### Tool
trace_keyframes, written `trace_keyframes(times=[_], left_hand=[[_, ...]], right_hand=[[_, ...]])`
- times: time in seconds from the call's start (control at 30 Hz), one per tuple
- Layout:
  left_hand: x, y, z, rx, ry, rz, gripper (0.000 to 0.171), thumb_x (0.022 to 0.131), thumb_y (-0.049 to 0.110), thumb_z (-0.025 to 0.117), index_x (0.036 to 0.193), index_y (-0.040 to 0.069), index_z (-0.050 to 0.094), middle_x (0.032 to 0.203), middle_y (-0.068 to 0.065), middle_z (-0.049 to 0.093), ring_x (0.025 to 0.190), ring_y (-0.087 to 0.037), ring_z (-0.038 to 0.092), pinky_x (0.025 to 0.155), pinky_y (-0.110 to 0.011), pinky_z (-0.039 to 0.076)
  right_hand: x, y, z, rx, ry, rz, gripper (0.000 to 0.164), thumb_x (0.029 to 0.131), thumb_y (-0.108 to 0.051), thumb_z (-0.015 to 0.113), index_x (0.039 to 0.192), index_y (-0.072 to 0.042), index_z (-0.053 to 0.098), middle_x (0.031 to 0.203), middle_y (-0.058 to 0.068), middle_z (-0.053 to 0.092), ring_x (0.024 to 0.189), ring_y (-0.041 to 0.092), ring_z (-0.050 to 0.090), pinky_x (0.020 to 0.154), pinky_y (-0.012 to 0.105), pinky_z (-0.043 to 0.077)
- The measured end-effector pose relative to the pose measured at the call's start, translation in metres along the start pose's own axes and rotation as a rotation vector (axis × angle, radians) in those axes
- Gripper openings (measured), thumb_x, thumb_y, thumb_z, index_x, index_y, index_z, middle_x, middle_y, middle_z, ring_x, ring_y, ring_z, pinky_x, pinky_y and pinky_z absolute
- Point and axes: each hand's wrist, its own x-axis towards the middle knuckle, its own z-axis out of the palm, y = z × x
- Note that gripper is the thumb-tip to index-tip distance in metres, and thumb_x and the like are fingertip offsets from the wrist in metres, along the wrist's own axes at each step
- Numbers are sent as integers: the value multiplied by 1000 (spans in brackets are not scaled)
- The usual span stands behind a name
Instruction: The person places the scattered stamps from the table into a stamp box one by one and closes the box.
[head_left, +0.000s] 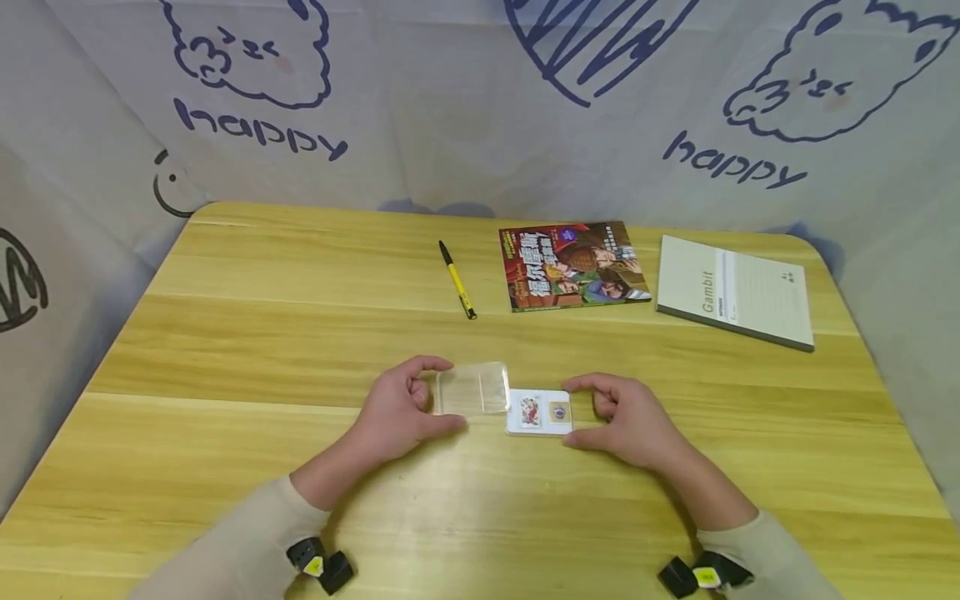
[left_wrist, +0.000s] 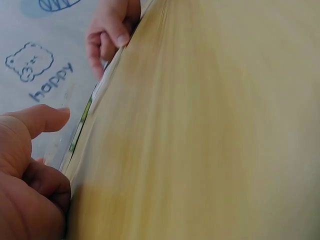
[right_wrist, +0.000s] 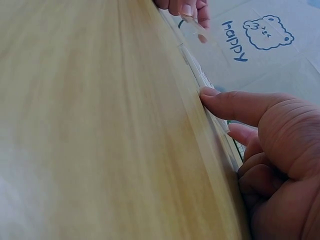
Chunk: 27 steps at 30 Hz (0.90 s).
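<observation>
Thumb and index finger of my left hand [head_left: 390, 417] hold a clear plastic lid [head_left: 468, 390] by its left end, at two opposite edges. The lid is tilted, and its right edge meets the left end of a small flat white case [head_left: 538, 429]. Two small pictures, one colourful and one tan, show on the white case. My right hand [head_left: 637, 421] grips the case's right end between thumb and index finger, with the other fingers folded in. In the right wrist view the right thumb [right_wrist: 215, 97] touches the case's edge near the tabletop.
Behind the hands, a yellow and black pen [head_left: 457, 279] lies on the wooden table [head_left: 262, 333]. To its right are a colourful comic-style book [head_left: 573, 267] and a pale notebook [head_left: 735, 292]. A white cloth with drawings [head_left: 450, 100] hangs behind the table.
</observation>
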Motion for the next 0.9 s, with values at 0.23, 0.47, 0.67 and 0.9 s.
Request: trace_keyframes(times=[0.23, 0.47, 0.67, 0.9], left_hand=[[3, 7, 26, -20, 12, 41, 70, 67, 3, 92, 128, 3, 59, 57, 5, 31, 53, -12, 28, 54, -25, 35], [8, 13, 48, -13, -12, 80, 68, 66, 3, 92, 127, 3, 60, 57, 5, 34, 53, -11, 31, 51, -25, 32], [13, 15, 59, 34, -30, 86, 68, 66, 6, 92, 127, 3, 61, 58, 4, 37, 52, -10, 34, 49, -24, 32], [20, 24, 65, 106, -72, 58, 69, 67, 9, 92, 128, 5, 62, 60, 4, 39, 51, -9, 35, 48, -24, 33]], right_hand=[[0, -1, 1, 1, -2, -8, 57, 68, -20, 95, 119, -12, 71, 58, -8, 28, 55, 9, 28, 73, 33, 40], [0, -1, 1, 2, 0, -11, 57, 68, -19, 95, 119, -13, 71, 58, -9, 30, 55, 9, 30, 73, 33, 41], [0, -1, 1, 1, -4, -8, 58, 68, -19, 95, 120, -12, 70, 58, -8, 30, 55, 9, 31, 73, 34, 41], [0, 1, 0, -2, 0, 0, 60, 68, -20, 95, 121, -11, 70, 58, -8, 30, 54, 10, 30, 71, 32, 40]])
